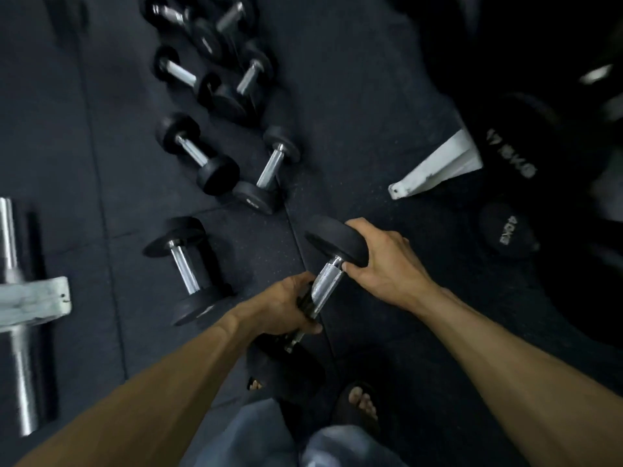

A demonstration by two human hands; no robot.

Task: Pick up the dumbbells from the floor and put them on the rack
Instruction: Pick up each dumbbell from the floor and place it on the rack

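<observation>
I have both hands on one dumbbell, which sits tilted above the dark rubber floor near its bottom middle, just ahead of my sandalled feet. My left hand is wrapped around the lower part of the chrome handle, fingers curled tight over it, while my right hand cups the upper black head from the right side, thumb pressed near where the handle meets the head. The lower head is mostly hidden under my left hand, and I cannot tell whether it touches the floor. To the left of it, another dumbbell lies on the floor on its own. Farther up the floor, two more dumbbells lie with their near heads touching in a V shape, and a cluster of further dumbbells lies toward the top edge, blurred. At the left edge, a chrome bar crosses a white metal bracket. On the right, a white frame foot rests on the floor beside black weight plates with white lettering.
</observation>
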